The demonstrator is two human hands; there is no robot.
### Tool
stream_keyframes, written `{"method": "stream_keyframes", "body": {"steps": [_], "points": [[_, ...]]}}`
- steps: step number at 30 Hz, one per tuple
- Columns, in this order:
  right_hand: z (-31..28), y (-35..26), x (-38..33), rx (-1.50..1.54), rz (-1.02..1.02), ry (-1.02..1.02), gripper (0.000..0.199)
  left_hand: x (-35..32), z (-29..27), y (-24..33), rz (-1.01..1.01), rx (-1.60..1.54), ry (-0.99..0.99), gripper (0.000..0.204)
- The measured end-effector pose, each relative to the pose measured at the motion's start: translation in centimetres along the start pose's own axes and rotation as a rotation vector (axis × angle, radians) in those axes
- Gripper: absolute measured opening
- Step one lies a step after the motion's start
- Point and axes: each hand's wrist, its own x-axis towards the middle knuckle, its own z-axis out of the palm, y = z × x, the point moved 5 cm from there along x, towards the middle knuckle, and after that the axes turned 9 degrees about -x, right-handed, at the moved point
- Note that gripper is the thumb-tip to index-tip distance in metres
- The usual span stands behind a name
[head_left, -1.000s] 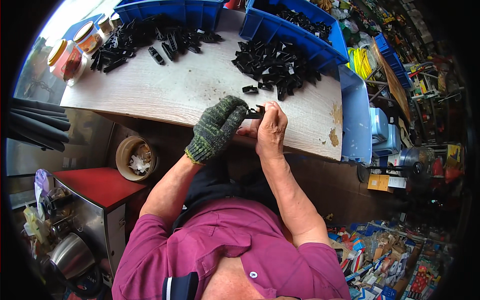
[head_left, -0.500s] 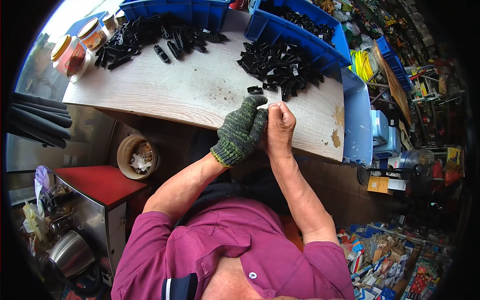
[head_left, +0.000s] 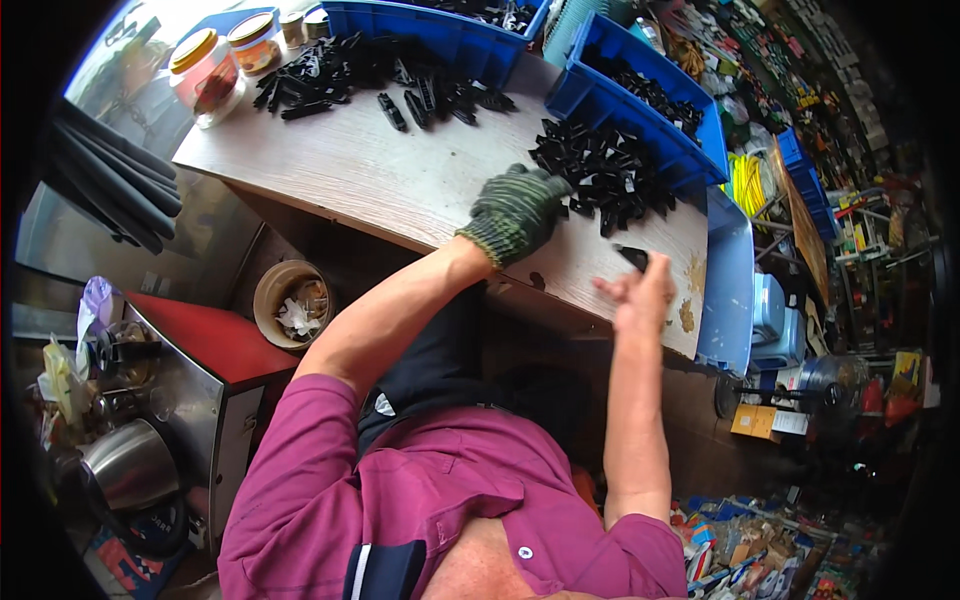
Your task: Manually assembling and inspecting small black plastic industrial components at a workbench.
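Note:
My left hand (head_left: pixel 517 212), in a dark green knitted glove, rests over the table with its back up and fingers curled. Its fingertips reach the near left edge of a heap of small black plastic parts (head_left: pixel 605 170); what lies under them is hidden. To the right, my bare right hand (head_left: pixel 640 293) is above the table's near right part, slightly smeared by motion. A small black plastic part (head_left: pixel 631 257) shows at its fingertips, apparently pinched there. The two hands are well apart.
Longer black parts (head_left: pixel 345 80) lie heaped at the back left beside lidded jars (head_left: pixel 205 75). Two blue crates (head_left: pixel 650 120) with black parts stand along the table's (head_left: pixel 400 185) far side. A bin (head_left: pixel 290 305) and red-topped cabinet (head_left: pixel 205 335) are at the left.
The hands were together at the table's near edge and have separated. My right hand has moved right with a black part showing; my left has moved to the heap. The view has shifted.

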Motion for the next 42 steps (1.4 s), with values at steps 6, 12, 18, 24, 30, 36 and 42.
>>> {"method": "stream_keyframes", "body": {"steps": [6,12,18,24,30,36,42], "points": [[-11.5,-4.6,7.2,0.083,-0.041,0.423,0.042,0.4,1.5,-0.1,0.016,0.091,-0.176,0.019],[-13.8,-3.7,7.2,0.041,-0.019,0.479,0.059,0.2,0.6,0.2,0.059,0.026,-0.071,0.03],[-3.3,-1.0,2.4,-0.119,0.055,-0.093,0.038,0.9,2.2,-0.4,0.065,0.056,-0.18,0.03],[3.6,0.2,-1.1,-0.207,-0.093,-0.489,0.038,-1.2,1.8,0.7,-0.143,-0.678,0.136,0.027],[4.6,1.1,-2.4,-0.233,-0.26,-0.512,0.035,-2.5,2.1,2.8,0.015,-0.415,-0.061,0.043],[5.4,1.2,-3.5,-0.213,-0.262,-0.493,0.032,-3.4,1.2,2.8,-0.071,-0.369,-0.104,0.041],[5.4,1.3,-4.3,-0.07,-0.051,-0.37,0.034,-2.7,-7.7,-4.9,-0.026,0.129,0.433,0.045]]}}
